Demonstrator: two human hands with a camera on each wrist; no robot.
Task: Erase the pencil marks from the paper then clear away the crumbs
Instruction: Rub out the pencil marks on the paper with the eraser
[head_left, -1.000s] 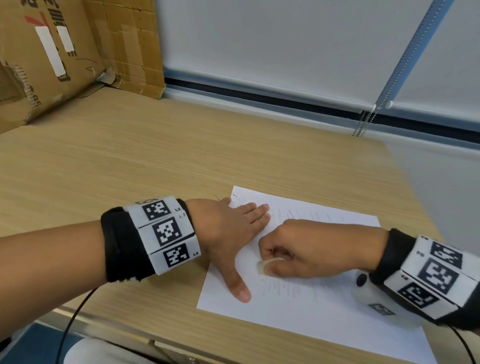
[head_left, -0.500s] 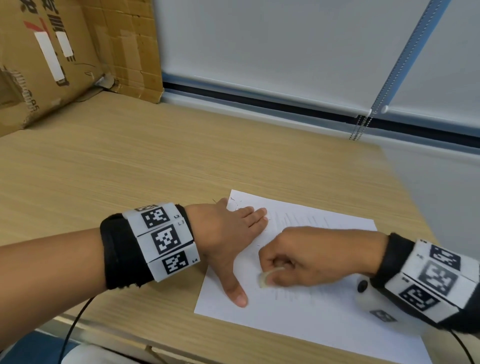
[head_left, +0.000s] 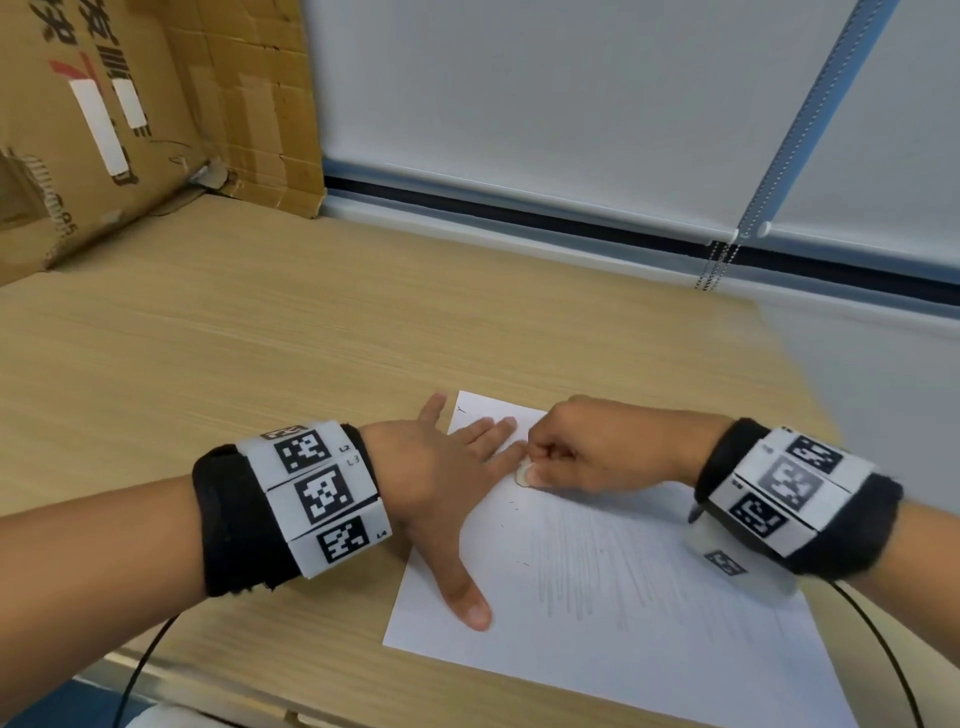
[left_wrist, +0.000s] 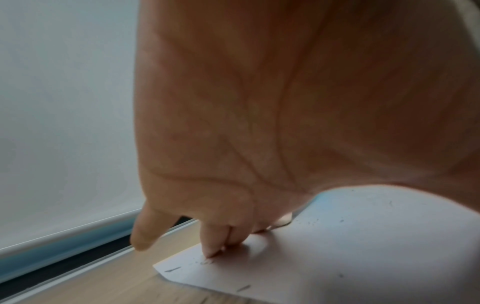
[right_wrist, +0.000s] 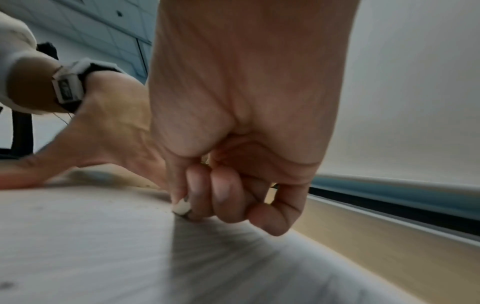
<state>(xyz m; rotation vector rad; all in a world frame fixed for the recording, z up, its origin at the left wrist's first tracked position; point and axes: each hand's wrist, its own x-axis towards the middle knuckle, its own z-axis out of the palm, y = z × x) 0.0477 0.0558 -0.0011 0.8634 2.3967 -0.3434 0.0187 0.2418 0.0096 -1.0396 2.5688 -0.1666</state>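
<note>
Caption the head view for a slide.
Left hand pins the paper while right hand rubs an eraser across it.

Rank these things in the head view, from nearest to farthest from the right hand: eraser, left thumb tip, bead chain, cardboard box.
1. eraser: pinched in the right hand, on the paper.
2. left thumb tip: on the paper, toward the near edge.
3. bead chain: hanging at the far right, behind the desk.
4. cardboard box: far left corner.

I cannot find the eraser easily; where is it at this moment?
In the head view the eraser is pinched in the right hand, pressed on the paper near its far left corner, beside the left hand's fingertips.
</note>
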